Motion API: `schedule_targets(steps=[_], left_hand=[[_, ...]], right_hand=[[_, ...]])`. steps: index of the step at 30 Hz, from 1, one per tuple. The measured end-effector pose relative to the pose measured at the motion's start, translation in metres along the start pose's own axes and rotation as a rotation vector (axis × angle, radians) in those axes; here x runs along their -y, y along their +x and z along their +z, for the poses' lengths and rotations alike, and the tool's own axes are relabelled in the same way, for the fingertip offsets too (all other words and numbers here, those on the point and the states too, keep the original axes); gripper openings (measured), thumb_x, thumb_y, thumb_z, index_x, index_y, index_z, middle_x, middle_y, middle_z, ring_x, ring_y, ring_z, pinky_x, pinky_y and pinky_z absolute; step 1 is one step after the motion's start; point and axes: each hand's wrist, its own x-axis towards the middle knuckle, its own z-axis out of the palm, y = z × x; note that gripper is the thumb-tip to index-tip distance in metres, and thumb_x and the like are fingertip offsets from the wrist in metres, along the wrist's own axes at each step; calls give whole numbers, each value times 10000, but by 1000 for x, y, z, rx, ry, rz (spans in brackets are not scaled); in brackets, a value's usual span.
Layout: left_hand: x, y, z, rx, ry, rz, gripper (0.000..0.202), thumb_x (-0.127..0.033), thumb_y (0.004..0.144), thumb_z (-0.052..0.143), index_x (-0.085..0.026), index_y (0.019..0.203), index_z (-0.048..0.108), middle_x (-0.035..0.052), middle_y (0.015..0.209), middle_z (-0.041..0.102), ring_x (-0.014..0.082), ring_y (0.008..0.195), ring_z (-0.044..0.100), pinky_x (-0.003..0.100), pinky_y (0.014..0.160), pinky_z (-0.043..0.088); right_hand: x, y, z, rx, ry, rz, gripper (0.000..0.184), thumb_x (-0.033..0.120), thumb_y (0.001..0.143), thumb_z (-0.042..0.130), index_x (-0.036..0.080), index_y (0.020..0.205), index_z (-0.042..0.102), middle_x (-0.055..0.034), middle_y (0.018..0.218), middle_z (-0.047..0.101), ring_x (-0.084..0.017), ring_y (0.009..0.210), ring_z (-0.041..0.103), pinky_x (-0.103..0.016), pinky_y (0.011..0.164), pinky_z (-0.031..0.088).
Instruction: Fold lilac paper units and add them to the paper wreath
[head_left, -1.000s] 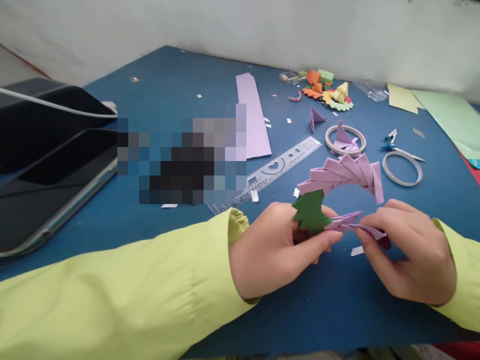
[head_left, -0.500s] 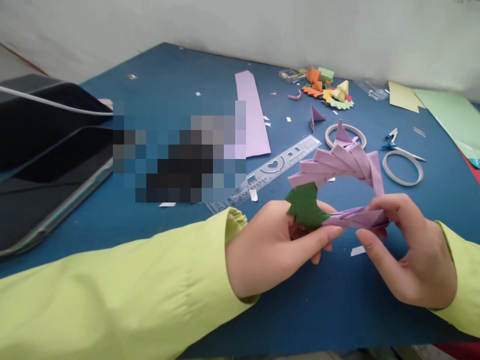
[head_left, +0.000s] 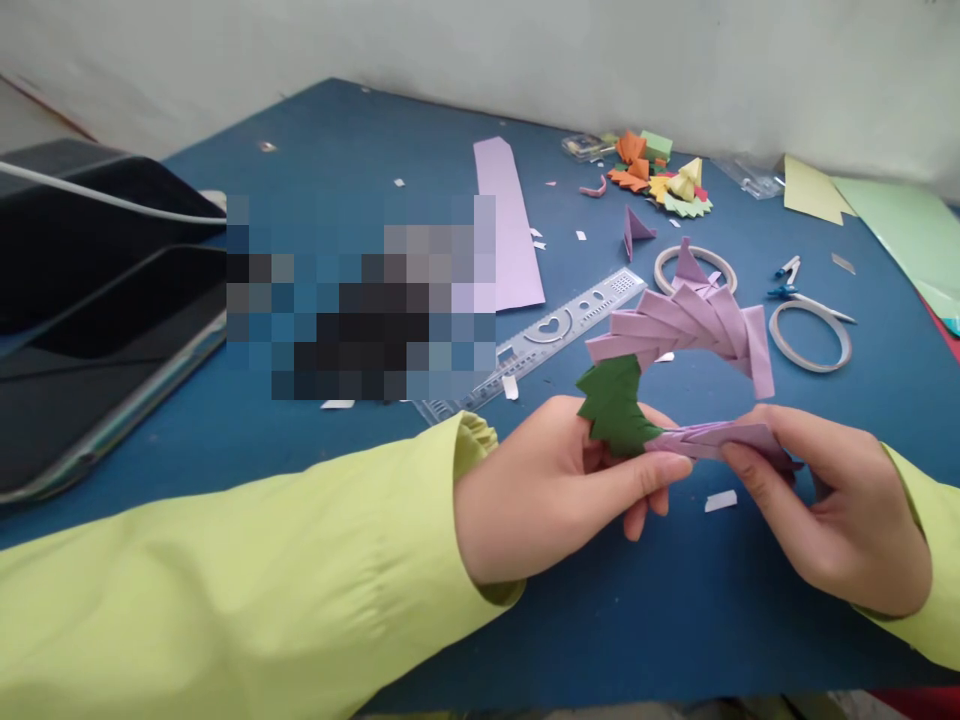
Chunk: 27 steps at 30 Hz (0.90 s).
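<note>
Between my hands is a curved folded-paper wreath (head_left: 679, 325), made of overlapping lilac pieces with a dark green section at its left side. My left hand (head_left: 570, 490) pinches it where the green meets the lilac, thumb on top. My right hand (head_left: 840, 500) grips the lower lilac end between thumb and fingers. A gap shows at the right between the upper lilac end and the lower one. Just below the wreath a white paper scrap (head_left: 721, 501) lies on the blue table (head_left: 645, 630).
Behind the wreath lie a tape roll (head_left: 731, 270), a second tape roll (head_left: 811, 367), a compass (head_left: 810, 300), and a clear ruler (head_left: 559, 325). A lilac sheet (head_left: 510, 230) and orange folded paper (head_left: 631, 165) are farther back. A dark device (head_left: 112, 370) is at the left.
My right hand has moved slightly right and its thumb has come up to press the lower lilac end. The gap at the wreath's right side looks wider.
</note>
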Motion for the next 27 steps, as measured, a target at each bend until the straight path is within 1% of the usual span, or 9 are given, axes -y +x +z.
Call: schedule_targets(steps=[3, 5, 7, 9, 13, 19, 23, 27], left_hand=[[0, -1, 0, -14, -14, -2, 106, -243, 798, 617, -139, 819, 619, -48, 578, 594, 62, 455, 548, 115, 348, 350], [1, -2, 0, -13, -18, -8, 102, -240, 795, 619, -142, 822, 617, -52, 572, 591, 63, 449, 545, 117, 344, 348], [1, -2, 0, -12, -11, -15, 102, -239, 794, 623, -140, 816, 613, -52, 568, 589, 63, 450, 544, 117, 346, 352], [1, -1, 0, -11, -12, -19, 105, -241, 796, 627, -139, 820, 612, -54, 564, 586, 63, 452, 543, 116, 359, 362], [2, -1, 0, 3, -7, -9, 103, -238, 805, 624, -138, 828, 621, -56, 560, 576, 58, 456, 538, 119, 391, 381], [2, 0, 1, 0, -11, 2, 81, -226, 801, 617, -148, 822, 617, -56, 568, 581, 64, 461, 536, 127, 380, 367], [0, -2, 2, 3, -25, 3, 91, -232, 805, 617, -146, 830, 610, -55, 574, 586, 67, 461, 545, 130, 375, 369], [0, -4, 2, 11, -36, 3, 91, -232, 812, 608, -142, 819, 602, -56, 578, 583, 60, 458, 541, 125, 368, 359]], right_hand=[[2, 0, -1, -25, -66, -22, 210, 85, 878, 544, 192, 714, 468, 62, 587, 394, -68, 491, 313, -210, 460, 277], [4, 0, 0, -48, -76, -8, 261, 84, 870, 556, 198, 681, 416, 68, 569, 365, -70, 482, 295, -215, 449, 254], [5, 0, 1, -58, -69, 6, 275, 91, 869, 565, 201, 673, 406, 72, 559, 352, -71, 472, 282, -216, 437, 240], [6, -1, 3, -66, -74, 15, 270, 100, 872, 568, 202, 673, 416, 73, 551, 348, -72, 467, 276, -214, 428, 236], [7, -3, 4, -70, -108, 36, 198, 113, 886, 557, 190, 716, 493, 68, 568, 389, -64, 476, 315, -201, 438, 271], [10, -4, 5, -68, -75, 72, 154, 122, 887, 569, 180, 744, 564, 76, 561, 405, -49, 468, 329, -178, 429, 288], [10, -3, 6, -69, -50, 84, 156, 126, 887, 564, 182, 742, 577, 74, 546, 405, -53, 459, 342, -181, 414, 288], [10, -3, 7, -57, -34, 113, 112, 152, 904, 542, 182, 828, 619, 62, 553, 436, -66, 467, 371, -186, 424, 315]])
